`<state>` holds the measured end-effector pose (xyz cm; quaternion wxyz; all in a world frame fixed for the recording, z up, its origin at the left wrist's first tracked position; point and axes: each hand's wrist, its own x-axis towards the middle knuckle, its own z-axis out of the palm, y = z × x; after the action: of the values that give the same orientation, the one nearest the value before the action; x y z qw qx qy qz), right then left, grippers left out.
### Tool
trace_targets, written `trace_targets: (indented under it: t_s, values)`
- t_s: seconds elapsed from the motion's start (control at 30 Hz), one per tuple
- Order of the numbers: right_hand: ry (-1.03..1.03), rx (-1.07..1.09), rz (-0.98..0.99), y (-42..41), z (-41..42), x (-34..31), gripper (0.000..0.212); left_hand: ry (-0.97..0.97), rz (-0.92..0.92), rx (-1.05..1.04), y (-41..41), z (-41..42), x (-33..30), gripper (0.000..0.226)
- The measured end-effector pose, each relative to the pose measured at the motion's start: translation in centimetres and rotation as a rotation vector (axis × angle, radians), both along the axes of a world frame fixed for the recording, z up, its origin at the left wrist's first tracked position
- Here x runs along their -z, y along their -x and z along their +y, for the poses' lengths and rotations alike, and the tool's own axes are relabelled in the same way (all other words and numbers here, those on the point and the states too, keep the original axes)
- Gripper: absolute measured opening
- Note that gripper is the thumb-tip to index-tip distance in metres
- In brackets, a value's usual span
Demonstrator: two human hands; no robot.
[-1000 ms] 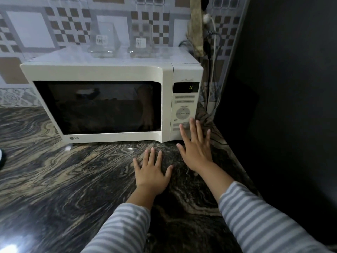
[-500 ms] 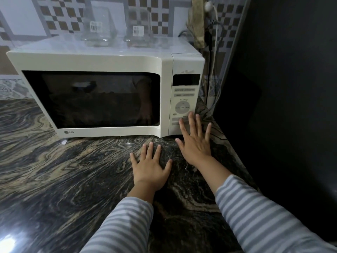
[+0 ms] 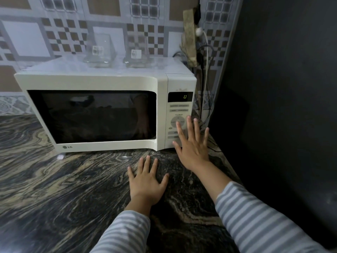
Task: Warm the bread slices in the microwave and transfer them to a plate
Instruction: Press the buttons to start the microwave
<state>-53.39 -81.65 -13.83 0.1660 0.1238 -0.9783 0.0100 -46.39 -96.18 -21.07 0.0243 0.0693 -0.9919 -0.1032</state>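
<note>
A cream microwave stands at the back of the dark marbled counter, its door closed and its window dark. The display reads 0. My right hand is spread flat in front of the lower part of the control panel, fingers straight and reaching up over the round dial. My left hand lies flat on the counter in front of the microwave's right corner, fingers spread, holding nothing. No bread slices or plate are visible.
Two clear glass containers with labels stand on top of the microwave. Cables hang behind its right side. A dark wall or panel closes off the right. A tiled wall lies behind.
The view has tilted a little between frames. My right hand has crept slightly higher on the control panel; the display flickered off and shows 0 again. My left hand stays flat.
</note>
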Motion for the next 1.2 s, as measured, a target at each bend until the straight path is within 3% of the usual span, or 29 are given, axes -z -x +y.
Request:
trace_targets:
  t_s: [0.43, 0.6, 0.77, 0.93, 1.2]
  values:
    - [-0.028, 0.038, -0.005, 0.1, -0.2, -0.3, 0.066, 0.004, -0.017, -0.004, 0.1, 0.0, 0.0, 0.076]
    - [0.022, -0.003, -0.042, -0.9, -0.3, -0.7, 0.055, -0.054, -0.059, 0.008, 0.3, -0.4, -0.7, 0.068]
    - [0.14, -0.12, -0.199, -3.7, -0.8, 2.4, 0.047, -0.059, 0.121, 0.009, -0.6, -1.9, -1.5, 0.05]
    - [0.176, -0.138, -0.371, -5.3, -1.0, 6.1, 0.05, -0.109, 0.107, -0.026, -2.2, -2.9, -0.4, 0.052]
    - [0.217, -0.128, -0.346, -5.7, -0.7, 7.4, 0.05, -0.09, 0.126, -0.027, -2.6, -3.1, 0.1, 0.052]
